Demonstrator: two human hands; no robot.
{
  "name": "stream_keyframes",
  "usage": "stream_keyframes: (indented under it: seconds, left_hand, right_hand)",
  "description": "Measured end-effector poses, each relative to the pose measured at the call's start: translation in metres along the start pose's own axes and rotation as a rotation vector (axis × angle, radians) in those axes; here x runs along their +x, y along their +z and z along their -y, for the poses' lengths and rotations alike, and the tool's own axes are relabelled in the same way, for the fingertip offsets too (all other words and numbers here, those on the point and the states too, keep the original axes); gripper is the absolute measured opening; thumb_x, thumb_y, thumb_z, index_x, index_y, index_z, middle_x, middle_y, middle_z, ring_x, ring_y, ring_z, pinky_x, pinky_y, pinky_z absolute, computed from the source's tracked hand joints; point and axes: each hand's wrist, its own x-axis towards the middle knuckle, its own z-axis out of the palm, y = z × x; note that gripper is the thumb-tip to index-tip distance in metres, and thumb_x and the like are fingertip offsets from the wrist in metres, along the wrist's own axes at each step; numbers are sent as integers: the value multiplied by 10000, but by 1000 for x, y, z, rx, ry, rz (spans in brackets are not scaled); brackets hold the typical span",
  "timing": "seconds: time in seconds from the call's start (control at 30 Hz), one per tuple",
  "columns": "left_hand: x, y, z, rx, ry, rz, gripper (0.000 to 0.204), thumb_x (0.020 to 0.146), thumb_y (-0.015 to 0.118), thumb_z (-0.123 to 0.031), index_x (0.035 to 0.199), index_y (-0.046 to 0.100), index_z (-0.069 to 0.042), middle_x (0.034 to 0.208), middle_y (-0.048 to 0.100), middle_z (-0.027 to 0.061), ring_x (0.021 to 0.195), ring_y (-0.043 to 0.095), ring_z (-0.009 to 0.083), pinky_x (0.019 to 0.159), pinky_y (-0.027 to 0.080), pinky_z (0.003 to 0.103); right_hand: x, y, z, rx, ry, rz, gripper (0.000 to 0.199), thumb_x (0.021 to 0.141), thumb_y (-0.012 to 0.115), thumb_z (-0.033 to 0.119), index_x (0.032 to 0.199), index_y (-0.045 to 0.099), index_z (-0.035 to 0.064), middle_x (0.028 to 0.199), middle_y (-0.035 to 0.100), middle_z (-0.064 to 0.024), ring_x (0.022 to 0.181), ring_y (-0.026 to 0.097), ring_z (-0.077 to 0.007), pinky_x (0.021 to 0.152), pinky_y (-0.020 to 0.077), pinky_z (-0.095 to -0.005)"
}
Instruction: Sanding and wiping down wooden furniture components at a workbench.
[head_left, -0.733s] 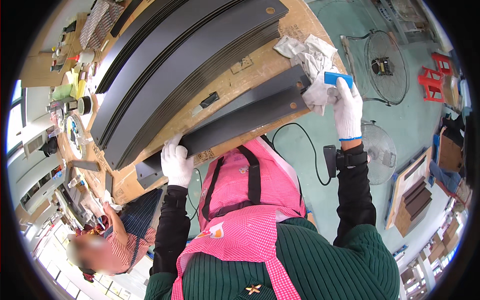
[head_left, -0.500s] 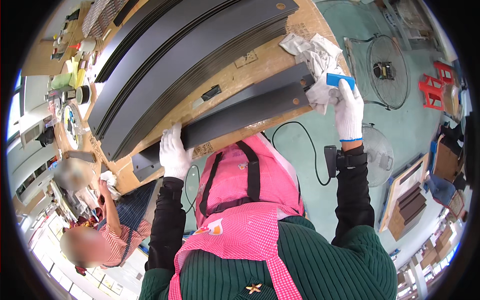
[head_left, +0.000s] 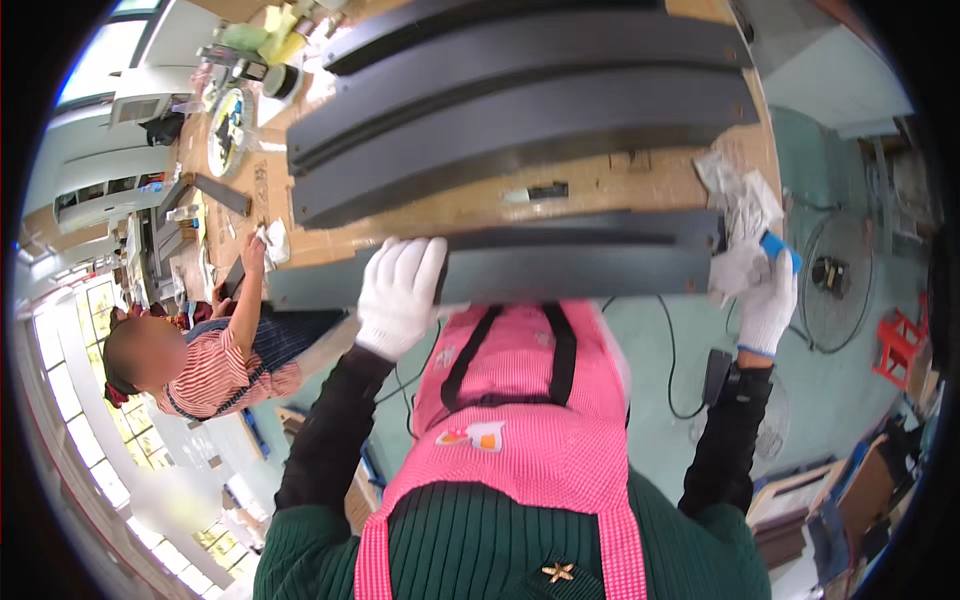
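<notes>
Brown board covers the worktop (head_left: 620,185), which runs across the top of the view. On it we see three long dark curved panels (head_left: 520,120) stacked side by side toward the far edge.

Nearest us, a fourth dark panel (head_left: 560,265) lies along the near worktop edge, overhanging it slightly above our pink apron (head_left: 520,420). That's the piece we're on.

Left hand (head_left: 400,290), white glove, is laid over the panel's near edge left of centre, fingers spread flat on top, thumb at the edge. It's pressing or steadying; we cannot tell if it actually clamps around the panel.

Right hand (head_left: 768,305), white glove, is at the panel's right end, closed around a blue block (head_left: 780,250) with a white rag (head_left: 735,270) bunched under it, touching the panel's end corner.

More crumpled white rags (head_left: 735,190) sit on the worktop just beyond that corner. A small black part (head_left: 547,190) lies on the board between the near panel and the stack.

Left side: another person (head_left: 210,360) in a striped shirt reaches onto the worktop with a rag (head_left: 272,240).

Floor right: a fan (head_left: 835,275) and a black cable (head_left: 670,370).
</notes>
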Motion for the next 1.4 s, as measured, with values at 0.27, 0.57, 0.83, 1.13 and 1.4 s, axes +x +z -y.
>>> stream_keyframes:
  seconds: [0.27, 0.57, 0.83, 1.13, 1.4]
  left_hand:
    - [104, -149, 85, 238, 17, -303, 1068, 571, 894, -486, 1469, 502, -62, 1245, 602, 162, 1110, 580, 387, 970, 466, 501]
    - [302, -63, 163, -108, 56, 24, 716, 908, 703, -540, 1345, 551, 7, 1229, 572, 251, 1188, 551, 428, 1026, 471, 487]
    - [338, 15, 165, -185, 33, 388, 729, 875, 736, -514, 1347, 552, 10, 1254, 565, 258, 1220, 565, 424, 1020, 497, 493]
    - [355, 38, 156, 130, 76, 405, 461, 792, 835, -387, 1008, 703, -1, 1008, 738, 189, 996, 719, 399, 865, 586, 479]
    - [298, -74, 132, -181, -86, 40, 469, 964, 608, -471, 923, 756, -27, 870, 739, 189, 863, 720, 365, 785, 546, 455]
  right_hand:
    - [12, 10, 4, 298, -19, -145, 325, 1060, 614, 312, 1257, 678, 62, 1254, 685, -44, 1145, 600, -186, 1029, 457, -346]
    - [-23, 2, 2, 441, -29, -289, 300, 1036, 659, 305, 1232, 683, 79, 1197, 713, -25, 1051, 610, -129, 873, 465, -290]
    - [-52, 2, 9, 402, -103, -515, 268, 1059, 620, 323, 1202, 689, 107, 1177, 698, 19, 932, 573, -116, 802, 448, -267]
    - [-67, 16, 4, 319, -90, -413, 313, 1065, 598, 343, 1220, 672, 82, 1135, 703, -17, 970, 599, -141, 822, 474, -271]
    - [-60, 24, 6, 365, -132, -153, 316, 1091, 524, 285, 1275, 645, 59, 1213, 694, -60, 1056, 610, -182, 872, 492, -357]
